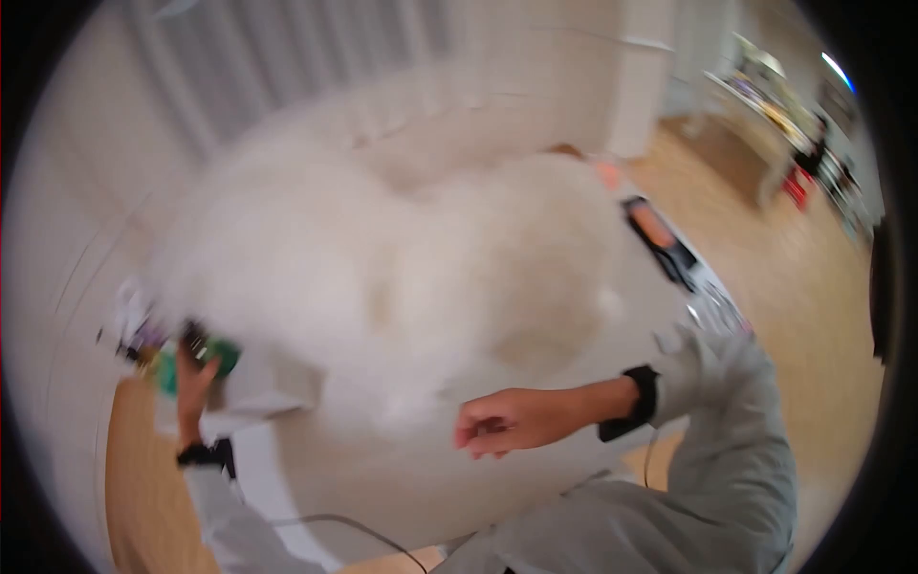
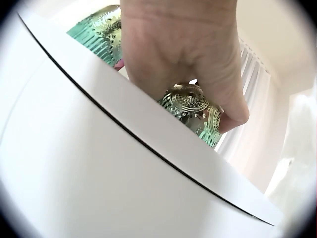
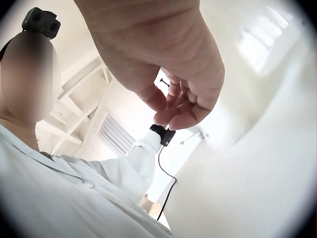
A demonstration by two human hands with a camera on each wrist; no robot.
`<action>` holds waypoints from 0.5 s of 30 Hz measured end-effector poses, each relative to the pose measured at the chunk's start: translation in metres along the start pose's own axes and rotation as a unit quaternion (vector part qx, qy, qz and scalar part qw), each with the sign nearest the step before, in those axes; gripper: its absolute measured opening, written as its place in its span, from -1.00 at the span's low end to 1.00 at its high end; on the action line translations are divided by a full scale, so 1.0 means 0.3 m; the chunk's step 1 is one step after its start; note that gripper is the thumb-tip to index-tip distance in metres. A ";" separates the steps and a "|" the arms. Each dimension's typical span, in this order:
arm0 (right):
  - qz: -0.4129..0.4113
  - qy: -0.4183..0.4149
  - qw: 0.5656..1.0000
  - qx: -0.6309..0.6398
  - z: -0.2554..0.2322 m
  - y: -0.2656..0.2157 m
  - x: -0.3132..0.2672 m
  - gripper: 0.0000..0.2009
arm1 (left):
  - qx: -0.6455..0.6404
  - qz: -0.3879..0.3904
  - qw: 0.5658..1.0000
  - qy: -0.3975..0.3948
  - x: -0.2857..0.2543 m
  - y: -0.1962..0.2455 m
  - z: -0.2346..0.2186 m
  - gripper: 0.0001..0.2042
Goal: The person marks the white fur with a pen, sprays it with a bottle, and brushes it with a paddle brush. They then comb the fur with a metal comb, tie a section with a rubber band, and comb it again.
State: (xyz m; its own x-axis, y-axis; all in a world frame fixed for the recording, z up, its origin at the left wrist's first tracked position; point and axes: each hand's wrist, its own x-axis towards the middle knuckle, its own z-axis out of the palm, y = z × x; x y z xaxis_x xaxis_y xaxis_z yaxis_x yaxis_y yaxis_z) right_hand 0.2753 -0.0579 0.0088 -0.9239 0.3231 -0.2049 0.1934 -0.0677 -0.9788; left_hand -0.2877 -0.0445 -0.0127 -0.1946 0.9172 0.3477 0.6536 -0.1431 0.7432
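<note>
At the far left, my left hand reaches over a white box-like surface. Its thumb and fingers curve round a green and gold embossed vessel, shiny like coloured glass; the white edge hides its lower part. A second green and gold piece stands beside it. My right hand hovers over the near part of the pale table, fingers loosely curled and nothing visible in them. In front of it spreads a large whitish, fluffy-looking mass, strongly blurred.
Along the table's right edge lie a black and orange item and some silvery things. A dark cable runs near the body. Curtains hang behind; another table stands further off at right.
</note>
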 end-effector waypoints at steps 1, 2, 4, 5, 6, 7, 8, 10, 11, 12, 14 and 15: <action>0.000 -0.013 0.999 -0.034 -0.007 -0.035 -0.014 -0.84 | -0.041 0.007 0.999 -0.017 0.001 -0.033 -0.023 -0.16; 0.006 0.021 0.999 -0.024 -0.004 -0.066 -0.038 -0.84 | -0.018 -0.009 1.000 0.014 -0.013 -0.038 -0.026 -0.12; -0.006 -0.007 0.999 -0.053 -0.005 -0.140 -0.069 -0.84 | -0.006 -0.026 1.000 0.009 -0.041 -0.031 -0.042 -0.18; -0.043 0.006 0.997 -0.062 -0.011 -0.175 -0.097 -0.83 | -0.013 -0.031 0.999 0.021 -0.051 -0.030 -0.049 -0.16; -0.085 0.012 0.994 -0.067 -0.034 -0.199 -0.162 -0.81 | -0.017 -0.026 0.999 0.009 -0.072 -0.020 -0.068 -0.15; -0.135 0.049 0.987 -0.067 -0.058 -0.228 -0.223 -0.81 | -0.017 0.019 0.999 0.025 -0.097 -0.001 -0.072 -0.19; -0.184 0.084 0.977 -0.066 -0.084 -0.260 -0.290 -0.80 | -0.016 0.062 0.997 0.042 -0.122 0.031 -0.073 -0.22; -0.221 0.286 0.932 -0.018 -0.123 -0.331 -0.422 -0.80 | -0.005 0.074 0.994 0.081 -0.173 0.150 -0.055 -0.33; -0.257 0.388 0.882 -0.077 -0.190 -0.327 -0.474 -0.75 | 0.007 0.087 0.989 0.122 -0.207 0.225 -0.044 -0.45; -0.267 0.447 0.839 -0.160 -0.288 -0.316 -0.527 -0.74 | 0.019 0.099 0.981 0.163 -0.243 0.301 -0.032 -0.56; -0.178 0.591 0.759 -0.207 -0.467 -0.249 -0.611 -0.78 | 0.041 0.120 0.961 0.246 -0.304 0.406 -0.017 -0.74; -0.088 0.605 0.734 -0.294 -0.566 -0.197 -0.676 -0.77 | 0.053 0.128 0.948 0.287 -0.322 0.418 -0.018 -0.78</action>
State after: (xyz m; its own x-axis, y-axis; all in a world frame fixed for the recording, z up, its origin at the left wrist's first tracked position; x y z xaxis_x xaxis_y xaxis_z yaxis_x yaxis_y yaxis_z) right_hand 0.5074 0.0410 0.1082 -0.0495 0.9050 0.4225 0.5445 0.3791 -0.7482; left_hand -0.1909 -0.1530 0.0499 -0.3657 0.4988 0.7858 0.7971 -0.2681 0.5411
